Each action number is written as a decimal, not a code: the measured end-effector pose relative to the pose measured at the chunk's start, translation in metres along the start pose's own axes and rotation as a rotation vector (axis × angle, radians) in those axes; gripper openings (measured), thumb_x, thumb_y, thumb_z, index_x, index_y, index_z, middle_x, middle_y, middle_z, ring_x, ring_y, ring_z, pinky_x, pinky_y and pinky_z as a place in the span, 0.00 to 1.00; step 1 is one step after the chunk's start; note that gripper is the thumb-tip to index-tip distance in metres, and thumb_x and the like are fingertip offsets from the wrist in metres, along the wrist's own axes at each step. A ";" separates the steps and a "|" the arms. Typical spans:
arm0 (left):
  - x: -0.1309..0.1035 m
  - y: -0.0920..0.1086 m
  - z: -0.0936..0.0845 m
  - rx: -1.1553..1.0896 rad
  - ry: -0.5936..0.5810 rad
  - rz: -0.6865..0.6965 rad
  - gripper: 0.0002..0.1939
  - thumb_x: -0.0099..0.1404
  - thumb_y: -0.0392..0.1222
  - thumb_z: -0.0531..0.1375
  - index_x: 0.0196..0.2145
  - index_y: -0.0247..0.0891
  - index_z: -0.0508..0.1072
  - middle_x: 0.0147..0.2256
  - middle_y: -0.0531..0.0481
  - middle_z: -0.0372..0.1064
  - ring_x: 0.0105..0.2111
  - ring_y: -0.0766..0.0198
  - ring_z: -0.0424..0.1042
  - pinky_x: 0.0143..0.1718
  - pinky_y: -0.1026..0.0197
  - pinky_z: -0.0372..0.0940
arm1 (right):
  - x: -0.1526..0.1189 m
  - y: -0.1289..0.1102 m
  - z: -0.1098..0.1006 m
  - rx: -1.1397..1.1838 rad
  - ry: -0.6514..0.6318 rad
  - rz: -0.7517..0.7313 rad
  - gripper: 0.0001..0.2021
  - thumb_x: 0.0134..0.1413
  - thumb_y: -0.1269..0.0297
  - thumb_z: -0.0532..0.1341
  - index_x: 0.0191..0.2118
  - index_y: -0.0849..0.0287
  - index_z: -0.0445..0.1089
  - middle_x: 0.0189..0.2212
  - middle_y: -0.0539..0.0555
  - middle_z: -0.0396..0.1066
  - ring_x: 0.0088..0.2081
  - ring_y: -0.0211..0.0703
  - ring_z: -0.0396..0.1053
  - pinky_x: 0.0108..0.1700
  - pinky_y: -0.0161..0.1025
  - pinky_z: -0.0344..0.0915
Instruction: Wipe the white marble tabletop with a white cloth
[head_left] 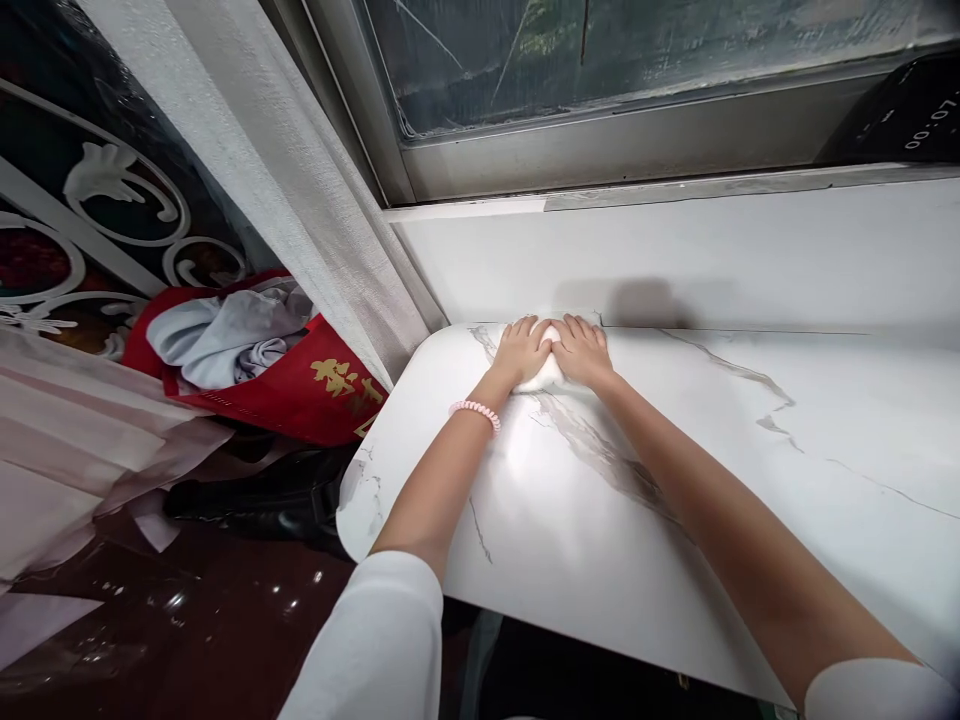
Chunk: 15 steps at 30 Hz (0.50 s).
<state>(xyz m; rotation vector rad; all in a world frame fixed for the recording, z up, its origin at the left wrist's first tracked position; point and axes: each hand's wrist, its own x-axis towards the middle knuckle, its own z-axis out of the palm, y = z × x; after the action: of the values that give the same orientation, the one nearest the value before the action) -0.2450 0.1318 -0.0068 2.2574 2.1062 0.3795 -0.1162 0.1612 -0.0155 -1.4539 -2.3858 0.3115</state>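
Note:
A bunched white cloth (549, 372) lies on the white marble-patterned table (540, 530), near its back edge by the wall. My left hand (520, 350) presses down on the left part of the cloth, its fingers pointing toward the wall. On the other side, my right hand (581, 348) holds the cloth from above, close beside the left one. The fingers of both hands cover much of it. A pink coiled band (476, 412) circles my left wrist.
Left of the table, a red bag (285, 390) with gold characters holds pale fabric (221, 335). A light curtain (300, 170) hangs beside the window frame (600, 165). A dark device showing digits (911, 115) leans on the sill. Below lies a dark red shiny floor (172, 620).

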 end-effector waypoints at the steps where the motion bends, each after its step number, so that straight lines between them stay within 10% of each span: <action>1: -0.005 0.002 -0.002 0.006 -0.003 -0.010 0.24 0.73 0.41 0.44 0.64 0.37 0.57 0.65 0.41 0.52 0.65 0.56 0.49 0.65 0.49 0.44 | -0.006 -0.003 0.000 0.001 0.008 -0.003 0.26 0.64 0.65 0.41 0.65 0.57 0.55 0.68 0.56 0.51 0.68 0.49 0.45 0.67 0.56 0.42; 15: -0.181 -0.013 -0.030 0.007 -0.064 0.042 0.26 0.74 0.45 0.41 0.66 0.35 0.52 0.67 0.38 0.46 0.67 0.51 0.44 0.66 0.42 0.41 | -0.163 -0.094 0.000 0.112 -0.061 -0.111 0.28 0.65 0.63 0.42 0.68 0.65 0.51 0.69 0.62 0.45 0.70 0.53 0.38 0.68 0.57 0.34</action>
<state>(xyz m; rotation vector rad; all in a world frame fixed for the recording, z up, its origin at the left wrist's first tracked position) -0.2732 -0.0504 -0.0080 2.2887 2.0355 0.2977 -0.1238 -0.0264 -0.0087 -1.2742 -2.4433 0.4604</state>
